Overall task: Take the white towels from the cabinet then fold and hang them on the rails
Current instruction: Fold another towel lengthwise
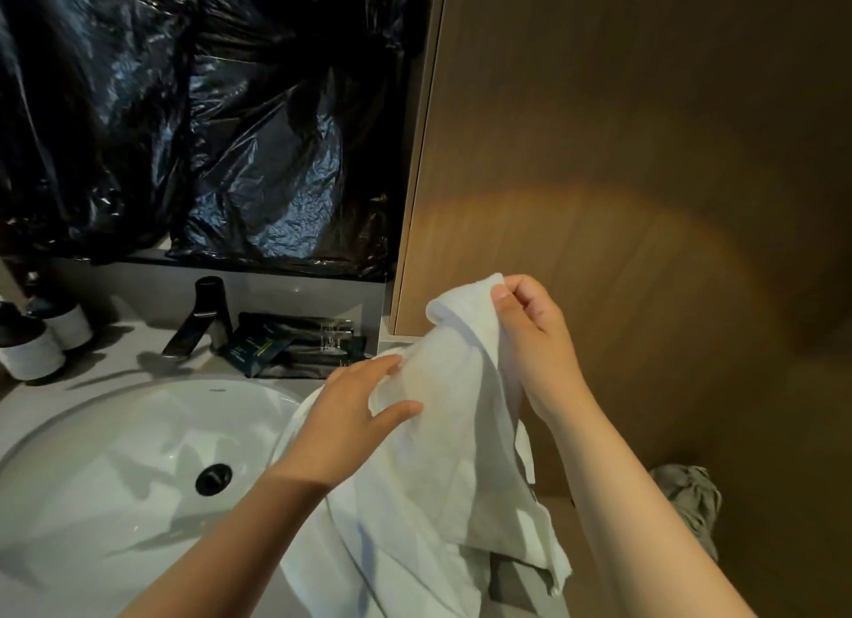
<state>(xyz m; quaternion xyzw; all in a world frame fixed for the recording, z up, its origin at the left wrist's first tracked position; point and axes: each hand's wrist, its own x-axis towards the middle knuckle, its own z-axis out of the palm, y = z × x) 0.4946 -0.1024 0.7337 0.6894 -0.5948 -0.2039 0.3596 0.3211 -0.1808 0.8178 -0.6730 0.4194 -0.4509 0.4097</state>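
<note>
A white towel (438, 456) hangs in loose folds over the right edge of the sink counter. My right hand (530, 336) pinches its top corner and holds it up in front of the wooden cabinet door (622, 156). Lower and to the left, my left hand (359, 414) pinches the towel's edge between thumb and fingers. The towel's lower part drapes down past the counter edge. No rail is in view.
A white round basin (115, 456) with a dark drain (213, 478) lies at the lower left, a dark tap (203, 317) behind it. Black sachets (295, 345), two bottles (37, 345), black plastic sheeting (184, 110) above. A grey cloth (691, 493) lies at the lower right.
</note>
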